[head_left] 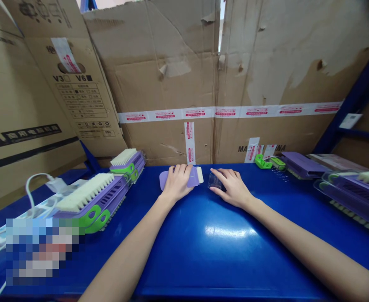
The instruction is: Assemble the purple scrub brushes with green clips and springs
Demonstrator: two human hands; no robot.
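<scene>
My left hand (177, 181) lies on top of a purple brush (194, 177) with a pale end, its fingers curled over the brush on the blue table (203, 243). My right hand (231, 186) rests just to the right, fingers bent around a small clear plastic piece (214, 181). The two hands are a short gap apart near the table's far edge.
Stacks of purple brushes with white bristles and green clips (92, 201) run along the left. More purple brushes in clear covers (354, 191) and loose green clips (263, 161) lie at the right. Cardboard boxes (184, 75) wall off the back. White cables (36, 188) hang at the left.
</scene>
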